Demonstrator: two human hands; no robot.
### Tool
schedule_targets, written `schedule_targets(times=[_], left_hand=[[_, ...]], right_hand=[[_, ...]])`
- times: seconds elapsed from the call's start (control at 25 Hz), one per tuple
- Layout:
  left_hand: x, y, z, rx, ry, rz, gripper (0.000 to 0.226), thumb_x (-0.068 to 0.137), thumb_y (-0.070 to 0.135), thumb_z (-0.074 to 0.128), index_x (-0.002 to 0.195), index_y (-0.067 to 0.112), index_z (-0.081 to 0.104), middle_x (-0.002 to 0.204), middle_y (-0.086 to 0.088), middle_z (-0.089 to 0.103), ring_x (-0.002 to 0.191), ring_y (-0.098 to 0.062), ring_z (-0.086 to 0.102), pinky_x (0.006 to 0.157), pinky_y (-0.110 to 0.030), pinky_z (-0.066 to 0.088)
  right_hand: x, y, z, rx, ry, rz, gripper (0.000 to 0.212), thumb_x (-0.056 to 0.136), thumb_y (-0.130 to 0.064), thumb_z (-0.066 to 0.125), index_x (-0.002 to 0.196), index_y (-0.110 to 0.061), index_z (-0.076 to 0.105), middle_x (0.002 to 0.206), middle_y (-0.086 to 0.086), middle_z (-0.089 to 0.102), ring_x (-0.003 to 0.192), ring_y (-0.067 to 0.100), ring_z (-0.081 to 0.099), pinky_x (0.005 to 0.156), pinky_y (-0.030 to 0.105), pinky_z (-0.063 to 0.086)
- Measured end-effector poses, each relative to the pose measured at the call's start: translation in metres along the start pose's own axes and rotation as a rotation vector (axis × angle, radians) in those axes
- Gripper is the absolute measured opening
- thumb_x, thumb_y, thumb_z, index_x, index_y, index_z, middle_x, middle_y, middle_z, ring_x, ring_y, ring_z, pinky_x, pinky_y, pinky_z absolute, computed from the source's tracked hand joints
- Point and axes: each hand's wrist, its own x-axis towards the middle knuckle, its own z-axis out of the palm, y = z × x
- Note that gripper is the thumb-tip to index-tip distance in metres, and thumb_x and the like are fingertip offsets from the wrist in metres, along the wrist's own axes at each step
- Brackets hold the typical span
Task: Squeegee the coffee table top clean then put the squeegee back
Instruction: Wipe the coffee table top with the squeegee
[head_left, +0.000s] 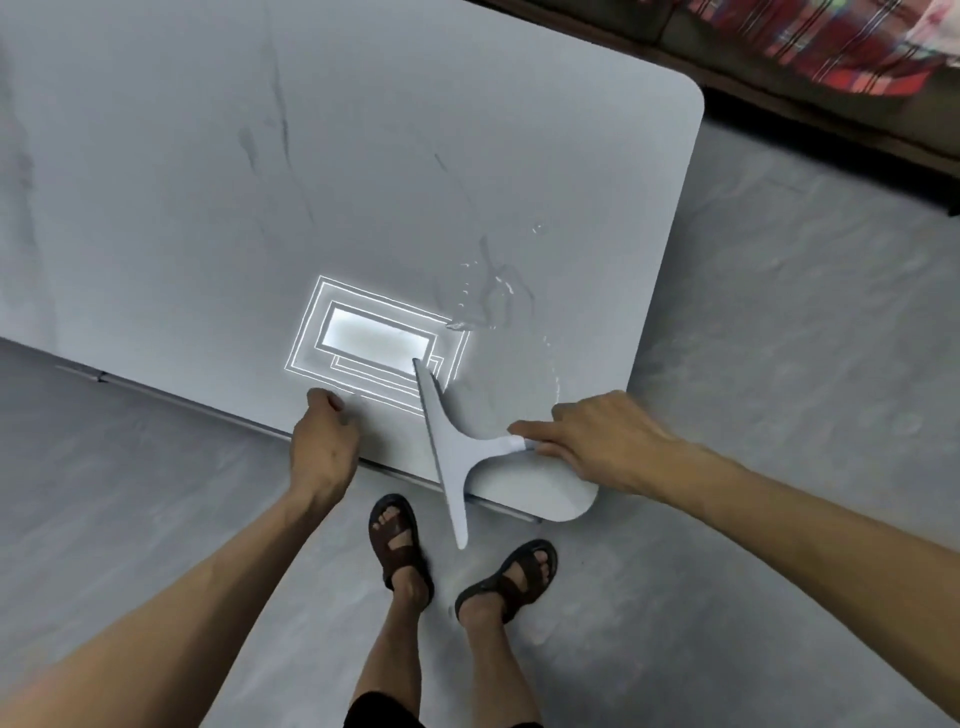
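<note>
I am gripping the squeegee (457, 447) by its handle in my right hand (597, 441), blade overhanging the coffee table (156, 208) at its near edge, which my left hand (324, 441) is clutching, and I am judging the wiping partway, with water droplets (488, 296) and streaks (280, 119) left, put-back undone.

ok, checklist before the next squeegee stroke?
1. Grip: right hand holds the squeegee by its handle: ok.
2. Blade flat on the table top: cannot tell; its near end overhangs the near edge.
3. Left hand clear of the blade, at the near edge: ok.
4. Surface dry: water pooled beyond the blade, dark streaks farther up: not ok.
5. Run-off path: feet stand just below the near edge, so likely to get dripped on: not ok.
</note>
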Motion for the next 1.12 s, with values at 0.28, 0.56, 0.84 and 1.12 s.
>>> schedule_targets(times=[0.28,0.56,0.84,1.12], left_hand=[[0.021,-0.024,-0.021,-0.059,0.036,-0.076,0.014,0.087,0.009,0.048,0.098,0.01,0.039,0.086,-0.009,0.055,0.076,-0.031,0.052,0.06,-0.033,0.036],[0.037,0.012,-0.002,-0.001,-0.111,0.104,0.008,0.087,0.009,0.046,0.092,0.011,0.041,0.081,-0.005,0.051,0.068,-0.021,0.047,0.051,-0.029,0.028],[0.034,0.071,0.023,0.097,-0.185,0.267,0.009,0.087,0.002,0.044,0.079,0.008,0.042,0.087,-0.012,0.048,0.076,-0.029,0.047,0.065,-0.035,0.041],[0.054,0.091,0.057,0.303,-0.211,0.377,0.017,0.066,0.02,0.034,0.079,0.011,0.041,0.096,-0.016,0.046,0.095,-0.038,0.047,0.077,-0.036,0.035]], right_hand=[[0.131,-0.049,-0.006,-0.077,0.003,-0.183,0.04,0.104,-0.043,0.026,0.141,-0.042,0.039,0.096,0.007,0.063,0.079,0.032,0.06,0.057,0.032,0.03],[0.106,0.031,-0.034,0.069,0.032,0.104,0.036,0.101,-0.05,0.025,0.132,-0.05,0.043,0.1,0.0,0.067,0.095,0.029,0.063,0.071,0.036,0.042],[0.005,0.113,-0.025,0.112,0.048,0.509,0.034,0.101,-0.046,0.032,0.131,-0.055,0.041,0.1,-0.002,0.071,0.087,0.027,0.064,0.066,0.034,0.049],[-0.018,0.129,-0.057,0.283,0.204,0.708,0.033,0.101,-0.045,0.032,0.125,-0.038,0.054,0.09,0.005,0.067,0.082,0.036,0.061,0.066,0.037,0.046]])
